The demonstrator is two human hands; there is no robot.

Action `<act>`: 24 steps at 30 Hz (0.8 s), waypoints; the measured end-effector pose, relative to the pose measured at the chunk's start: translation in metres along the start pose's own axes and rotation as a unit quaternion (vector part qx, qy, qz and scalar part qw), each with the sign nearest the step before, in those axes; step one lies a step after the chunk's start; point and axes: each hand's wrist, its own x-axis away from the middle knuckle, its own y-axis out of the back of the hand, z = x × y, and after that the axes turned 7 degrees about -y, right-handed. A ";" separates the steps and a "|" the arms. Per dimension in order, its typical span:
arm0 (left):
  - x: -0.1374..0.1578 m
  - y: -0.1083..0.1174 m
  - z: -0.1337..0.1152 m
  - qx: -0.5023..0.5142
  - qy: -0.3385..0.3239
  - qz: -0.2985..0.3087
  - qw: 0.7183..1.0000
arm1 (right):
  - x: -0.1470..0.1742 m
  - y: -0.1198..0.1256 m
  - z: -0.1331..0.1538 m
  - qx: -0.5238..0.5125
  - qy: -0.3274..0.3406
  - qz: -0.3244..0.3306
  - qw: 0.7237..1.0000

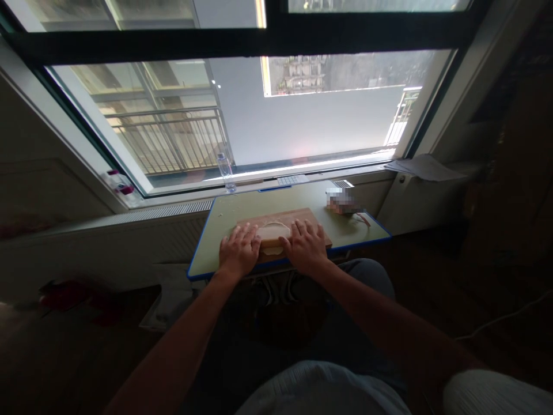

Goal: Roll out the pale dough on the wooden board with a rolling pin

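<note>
A wooden rolling pin (271, 243) lies crosswise over a thin, pale sheet of dough (274, 231). The dough is on a brown wooden board (305, 215) at the table's near edge, and part of it shows on my side of the pin. My left hand (240, 248) holds the pin's left end, its fingers reaching forward over it. On the right end, my right hand (306, 244) has the same hold, its thumb lying along the pin. Both ends of the pin are hidden under my palms.
Beneath the board is a pale green table (207, 253) with a blue edge. A blurred-out item (341, 200) sits at its right. A clear plastic bottle (226, 173) stands by the window, with papers (425, 167) on the ledge at right. My knee (371, 274) is near the table.
</note>
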 end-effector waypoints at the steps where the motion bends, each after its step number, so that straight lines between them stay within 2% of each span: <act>1: 0.005 0.000 0.000 0.003 -0.003 -0.006 1.000 | 0.005 0.000 0.000 -0.005 0.000 -0.005 1.000; 8: 0.043 -0.007 -0.006 0.008 0.000 -0.060 0.998 | 0.041 -0.002 -0.001 -0.029 0.002 -0.048 0.998; 12: 0.055 -0.011 -0.008 0.009 0.002 -0.072 0.997 | 0.053 -0.002 -0.001 -0.030 0.008 -0.057 0.998; 16: 0.043 -0.007 -0.009 0.016 0.012 -0.055 0.998 | 0.043 -0.003 0.001 -0.031 -0.009 -0.050 0.998; 20: 0.017 -0.003 -0.008 0.009 0.015 -0.050 0.999 | 0.016 -0.009 -0.001 -0.025 -0.013 -0.042 0.999; 24: -0.006 -0.010 -0.005 -0.001 0.010 -0.061 0.998 | -0.014 -0.022 -0.007 -0.019 -0.012 -0.048 0.999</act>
